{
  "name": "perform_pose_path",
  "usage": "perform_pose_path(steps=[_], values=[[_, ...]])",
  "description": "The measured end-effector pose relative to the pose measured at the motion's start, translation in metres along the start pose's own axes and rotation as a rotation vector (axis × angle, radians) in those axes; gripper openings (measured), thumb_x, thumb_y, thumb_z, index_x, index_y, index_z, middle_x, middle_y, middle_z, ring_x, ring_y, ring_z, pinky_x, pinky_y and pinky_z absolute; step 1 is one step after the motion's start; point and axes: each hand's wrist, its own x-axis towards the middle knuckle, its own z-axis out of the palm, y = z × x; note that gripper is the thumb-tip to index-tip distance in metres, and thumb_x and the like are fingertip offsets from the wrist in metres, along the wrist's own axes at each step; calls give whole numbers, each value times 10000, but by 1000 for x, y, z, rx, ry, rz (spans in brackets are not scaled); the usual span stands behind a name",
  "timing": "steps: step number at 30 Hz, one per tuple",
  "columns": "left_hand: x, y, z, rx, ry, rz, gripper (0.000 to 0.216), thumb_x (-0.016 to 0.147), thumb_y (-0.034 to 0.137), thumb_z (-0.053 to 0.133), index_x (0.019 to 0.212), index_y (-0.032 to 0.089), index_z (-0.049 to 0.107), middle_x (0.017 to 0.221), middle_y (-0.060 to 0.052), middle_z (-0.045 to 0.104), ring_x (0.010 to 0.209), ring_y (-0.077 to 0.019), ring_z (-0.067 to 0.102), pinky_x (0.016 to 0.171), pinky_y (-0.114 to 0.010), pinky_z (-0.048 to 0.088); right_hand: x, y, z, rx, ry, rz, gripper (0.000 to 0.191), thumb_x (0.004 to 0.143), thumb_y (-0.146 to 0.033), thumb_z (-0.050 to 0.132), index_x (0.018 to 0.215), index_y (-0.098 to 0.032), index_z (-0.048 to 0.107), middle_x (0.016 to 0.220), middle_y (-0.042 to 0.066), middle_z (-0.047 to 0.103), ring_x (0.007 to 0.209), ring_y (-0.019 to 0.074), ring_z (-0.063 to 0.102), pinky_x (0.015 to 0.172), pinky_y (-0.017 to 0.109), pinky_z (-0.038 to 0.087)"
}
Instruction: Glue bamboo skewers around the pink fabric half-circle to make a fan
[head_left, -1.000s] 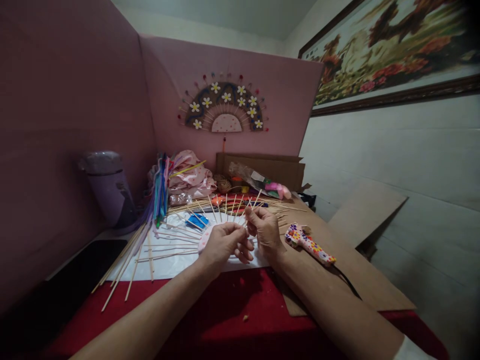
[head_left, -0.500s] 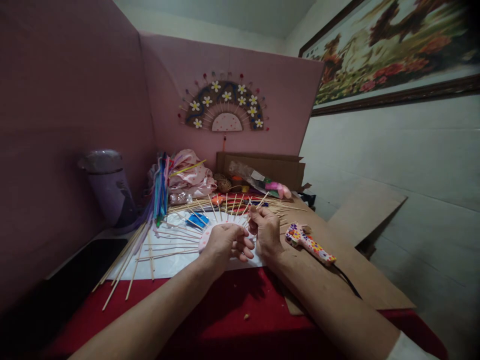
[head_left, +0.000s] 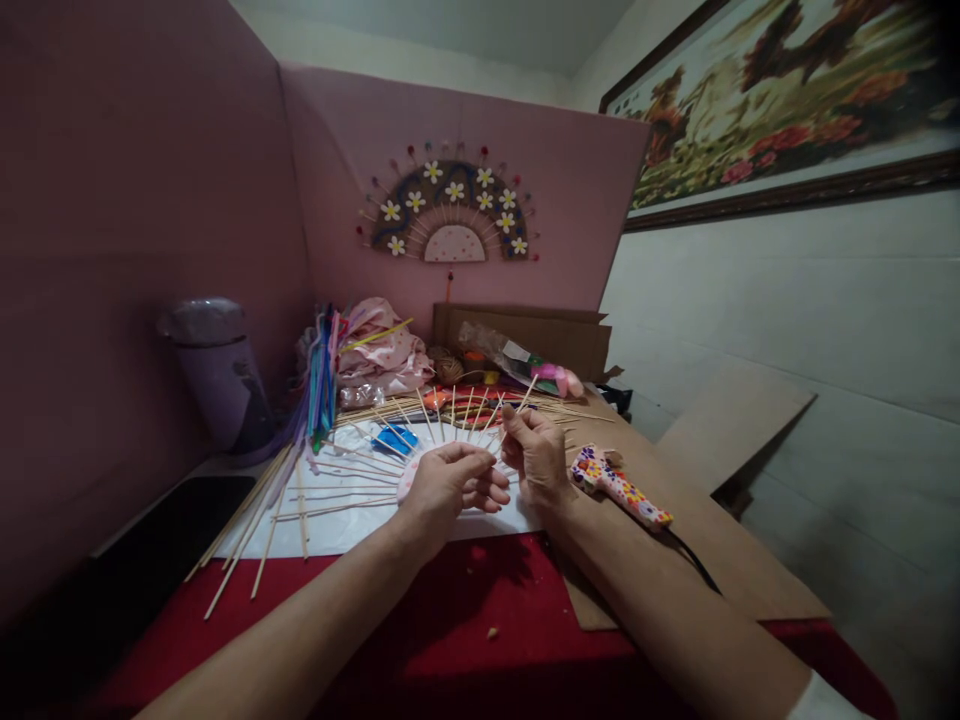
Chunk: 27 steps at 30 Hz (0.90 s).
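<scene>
A thin wooden stick (head_left: pixel 531 388) slants up to the right between my hands. My right hand (head_left: pixel 538 455) pinches it with thumb and forefinger. At its lower end, the thumb and forefinger of my left hand (head_left: pixel 450 480) close together, the other fingers loosely curled. Beneath my left hand lies a pink-and-white spotted half-round piece (head_left: pixel 406 478), mostly covered. Several sticks (head_left: pixel 356 465) fan out from that piece over a white sheet (head_left: pixel 345 540). The lower right part of the fan is hidden by my hands.
A flower-patterned glue gun (head_left: pixel 619 487) rests on cardboard (head_left: pixel 720 560) at right. Loose sticks (head_left: pixel 244 540) lie at left, near pipe cleaners (head_left: pixel 322 375) and a purple tumbler (head_left: pixel 225 385). A blue packet (head_left: pixel 394 438) sits behind the fan. A decorated fan (head_left: pixel 454 205) hangs on the pink board.
My right hand has shifted slightly to the right with the stick, whose upper tip is a little higher. My left hand has barely moved.
</scene>
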Motion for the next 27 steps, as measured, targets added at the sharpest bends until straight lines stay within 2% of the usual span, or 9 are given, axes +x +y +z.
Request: perform_pose_path(steps=[5,8,12,17,22,25,27], values=[[0,0,1,10,-37,4,179,702,250,662,725,116,545,610,-91,676,466,-141,624,446,-218,470,-1,4,-1,-95,-111,-44,437,634,-472,748,534,-179,440,411,-90,393,352,30,285,358,187,211],[1,1,2,47,-67,13,184,689,258,662,712,124,538,578,-70,664,420,-138,599,404,-219,450,-3,5,1,-108,-132,-72,435,647,-478,736,527,-176,445,406,-85,401,351,34,301,359,191,219],[1,1,0,68,-60,13,118,701,220,610,719,123,545,556,-58,654,407,-137,591,394,-219,446,-1,3,1,-37,-46,-71,421,665,-473,720,550,-180,442,416,-86,384,357,38,313,355,191,210],[1,3,-2,162,-62,12,113,692,224,606,692,129,544,548,-54,643,402,-156,595,380,-231,442,15,-2,-8,103,184,-156,466,638,-518,721,571,-195,391,461,-99,359,362,28,268,345,189,204],[-15,6,-2,481,-177,114,157,739,274,616,661,139,596,612,-56,647,504,-152,620,486,-255,491,17,-1,-10,25,98,-178,436,663,-505,706,591,-199,404,452,-104,351,360,31,263,345,192,200],[-41,-2,-10,836,-198,359,138,788,179,554,701,178,661,683,-60,672,664,-164,625,620,-257,497,15,0,-9,27,93,-186,431,676,-488,700,581,-201,392,441,-108,335,359,33,250,345,198,189],[-62,-14,-19,1049,-238,454,203,794,108,506,741,199,680,732,-61,690,733,-193,640,718,-314,506,13,-1,-9,33,88,-174,428,681,-480,698,580,-201,391,440,-107,335,362,32,247,348,198,187]])
